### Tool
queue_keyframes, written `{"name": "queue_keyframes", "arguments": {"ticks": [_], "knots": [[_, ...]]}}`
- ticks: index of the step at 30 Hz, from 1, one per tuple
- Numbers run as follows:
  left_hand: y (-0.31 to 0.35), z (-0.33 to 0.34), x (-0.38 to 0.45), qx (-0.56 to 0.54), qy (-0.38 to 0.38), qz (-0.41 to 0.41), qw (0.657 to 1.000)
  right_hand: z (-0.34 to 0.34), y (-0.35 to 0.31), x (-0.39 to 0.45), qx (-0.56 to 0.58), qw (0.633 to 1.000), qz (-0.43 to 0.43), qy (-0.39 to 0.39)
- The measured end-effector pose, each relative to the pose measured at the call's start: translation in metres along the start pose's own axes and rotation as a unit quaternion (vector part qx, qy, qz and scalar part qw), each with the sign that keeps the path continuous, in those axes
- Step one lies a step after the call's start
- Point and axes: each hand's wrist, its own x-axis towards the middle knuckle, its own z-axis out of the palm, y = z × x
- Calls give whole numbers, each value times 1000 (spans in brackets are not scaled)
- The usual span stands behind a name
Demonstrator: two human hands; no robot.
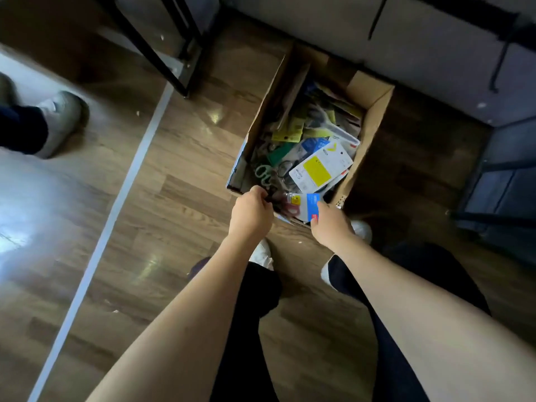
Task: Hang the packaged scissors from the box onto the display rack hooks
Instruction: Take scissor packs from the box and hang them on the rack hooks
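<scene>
I am looking down at the wooden floor (pixel 162 216), where the open cardboard box (pixel 374 111) sits just ahead of my feet, heaped with packaged scissors lying every way. A white card with a yellow panel (pixel 320 166) lies on top of the heap.

The pack I want, the blue-and-white scissors package (pixel 304 206), lies at the near edge of the box, between my hands. Its long axis runs roughly left to right; the red handles sit at the left and the blue card end points right.

My left hand (pixel 251 211) has its fingers curled at the pack's left end, gripping something dark there; what exactly, I cannot tell. My right hand (pixel 329 221) pinches the blue end.

To do this well, I judge I should lift the pack level and clear of its neighbours, then turn it so the card end with the hang hole comes uppermost before going to the rack, which I cannot make out with certainty from here.
</scene>
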Motion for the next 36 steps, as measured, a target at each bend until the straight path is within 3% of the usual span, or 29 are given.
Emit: {"name": "queue_keyframes", "arguments": {"ticks": [7, 18, 25, 36], "knots": [[-27, 68, 84, 55, -48, -18, 997, 48, 8, 85, 1, 999, 30, 15], [-12, 107, 180, 141, -51, 33, 988, 76, 30, 153, 60, 983, 164, 56], [-7, 121, 190, 203, -84, 11, 976, 74, 35, 152, 60, 992, 113, 1], [4, 112, 173, 137, -84, -12, 987, 60, 37, 133, 14, 999, 44, -18]]}}
